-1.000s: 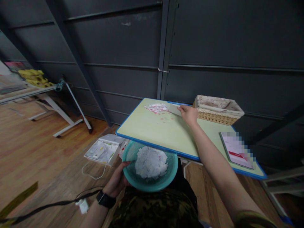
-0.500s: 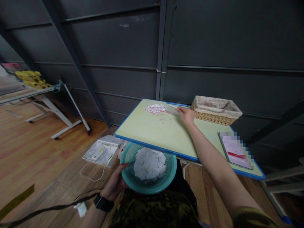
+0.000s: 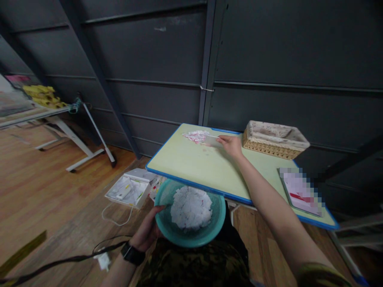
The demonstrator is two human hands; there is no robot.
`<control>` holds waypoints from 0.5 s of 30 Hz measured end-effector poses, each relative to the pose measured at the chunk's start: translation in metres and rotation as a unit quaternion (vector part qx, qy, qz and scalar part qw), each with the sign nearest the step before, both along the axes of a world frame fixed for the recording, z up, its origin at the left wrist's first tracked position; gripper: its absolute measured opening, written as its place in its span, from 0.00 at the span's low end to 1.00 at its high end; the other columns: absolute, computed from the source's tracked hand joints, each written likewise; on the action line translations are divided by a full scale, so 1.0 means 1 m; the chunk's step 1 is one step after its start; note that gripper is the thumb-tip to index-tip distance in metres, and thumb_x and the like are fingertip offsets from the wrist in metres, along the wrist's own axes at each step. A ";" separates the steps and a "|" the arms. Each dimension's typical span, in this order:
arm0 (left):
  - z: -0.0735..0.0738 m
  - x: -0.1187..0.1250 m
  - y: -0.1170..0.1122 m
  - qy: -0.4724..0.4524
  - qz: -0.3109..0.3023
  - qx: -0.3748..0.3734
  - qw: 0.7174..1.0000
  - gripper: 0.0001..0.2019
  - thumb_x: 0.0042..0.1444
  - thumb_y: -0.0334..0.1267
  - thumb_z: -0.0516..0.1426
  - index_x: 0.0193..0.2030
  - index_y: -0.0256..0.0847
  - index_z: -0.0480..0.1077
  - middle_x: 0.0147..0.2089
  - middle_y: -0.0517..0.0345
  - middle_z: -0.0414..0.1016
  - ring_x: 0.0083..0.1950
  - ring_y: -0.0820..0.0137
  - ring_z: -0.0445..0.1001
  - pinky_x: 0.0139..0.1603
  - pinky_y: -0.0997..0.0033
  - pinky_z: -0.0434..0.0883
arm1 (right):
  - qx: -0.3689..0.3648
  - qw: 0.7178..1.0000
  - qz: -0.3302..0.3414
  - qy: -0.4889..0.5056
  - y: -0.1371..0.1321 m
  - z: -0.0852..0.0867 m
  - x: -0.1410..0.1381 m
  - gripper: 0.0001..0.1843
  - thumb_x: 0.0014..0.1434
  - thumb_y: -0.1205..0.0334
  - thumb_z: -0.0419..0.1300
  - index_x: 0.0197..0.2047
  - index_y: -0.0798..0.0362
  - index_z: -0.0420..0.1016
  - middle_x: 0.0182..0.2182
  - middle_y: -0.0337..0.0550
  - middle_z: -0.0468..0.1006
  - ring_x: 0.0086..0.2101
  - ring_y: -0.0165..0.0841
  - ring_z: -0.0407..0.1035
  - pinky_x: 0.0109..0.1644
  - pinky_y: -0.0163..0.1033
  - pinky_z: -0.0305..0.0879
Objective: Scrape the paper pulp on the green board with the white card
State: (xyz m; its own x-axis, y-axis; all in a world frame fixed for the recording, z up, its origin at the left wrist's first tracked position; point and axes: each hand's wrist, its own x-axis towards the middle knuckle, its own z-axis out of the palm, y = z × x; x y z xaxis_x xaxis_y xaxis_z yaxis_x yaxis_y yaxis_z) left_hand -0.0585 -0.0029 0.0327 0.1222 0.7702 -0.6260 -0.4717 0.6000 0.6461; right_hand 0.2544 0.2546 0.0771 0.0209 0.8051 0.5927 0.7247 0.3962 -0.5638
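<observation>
Bowl (image 3: 220, 219), green with perforated walls, sits below the near edge of the table (image 3: 191, 167) and contains white paper scraps (image 3: 191, 208). The left hand (image 3: 149, 229) grips the left rim, thumb over it; the other fingers are mostly hidden. The right hand (image 3: 230, 146) pinches a thin card (image 3: 213, 140) between thumb and fingers, at the right edge of a pink-and-white pile (image 3: 195, 136) on the table. A wicker basket (image 3: 271, 149) stands just beside this hand.

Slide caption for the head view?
Right hand holds flat card at pinkish paper scraps; left hand grips teal mesh basket of white scraps.
</observation>
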 end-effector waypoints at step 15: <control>-0.032 0.020 -0.006 -0.166 -0.038 -0.038 0.985 0.29 0.56 0.35 0.58 0.63 0.27 0.61 0.42 0.44 0.84 0.45 0.55 0.81 0.52 0.56 0.72 | -0.005 0.998 0.065 0.016 0.007 0.016 -0.021 0.11 0.55 0.58 0.62 0.39 0.51 0.83 0.40 0.44 0.82 0.42 0.41 0.77 0.49 0.42 0.69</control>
